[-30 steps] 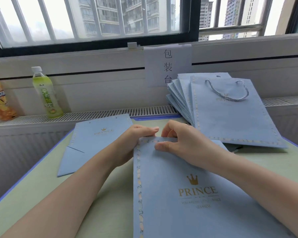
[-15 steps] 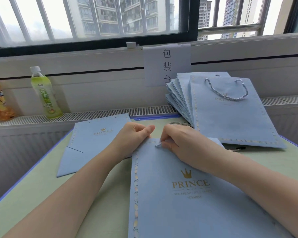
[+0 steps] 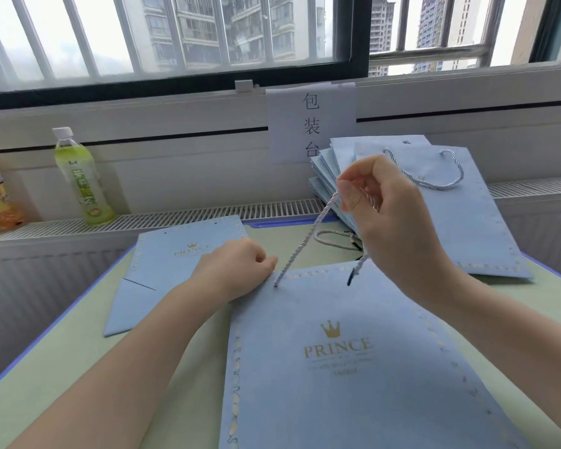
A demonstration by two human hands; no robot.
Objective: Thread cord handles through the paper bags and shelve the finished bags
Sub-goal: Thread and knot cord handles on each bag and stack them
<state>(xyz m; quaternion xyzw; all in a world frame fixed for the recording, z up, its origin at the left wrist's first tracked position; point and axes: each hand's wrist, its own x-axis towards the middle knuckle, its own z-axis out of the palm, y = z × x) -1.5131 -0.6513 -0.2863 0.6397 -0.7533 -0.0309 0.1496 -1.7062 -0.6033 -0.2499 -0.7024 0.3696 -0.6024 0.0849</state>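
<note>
Flat pale-blue paper bag (image 3: 353,367) on green desk (image 3: 182,377), mouth edge away. Right hand (image 3: 382,215) raised, fingers (image 3: 350,196) pinching twisted silver-white cord (image 3: 308,234), taut down-left into left hole; dark-tipped free end (image 3: 353,273) by right hole. Left hand (image 3: 237,270) curled, pinning the top edge just beside.

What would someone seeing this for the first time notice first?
Probably the right hand, raised above the middle of the table and pinching a twisted pale cord that runs down into a hole at the top edge of the blue PRINCE bag lying flat in front. The left hand rests on that bag's top left corner. Behind at right, a stack of bags leans against the wall, the front one with a cord handle.
</note>
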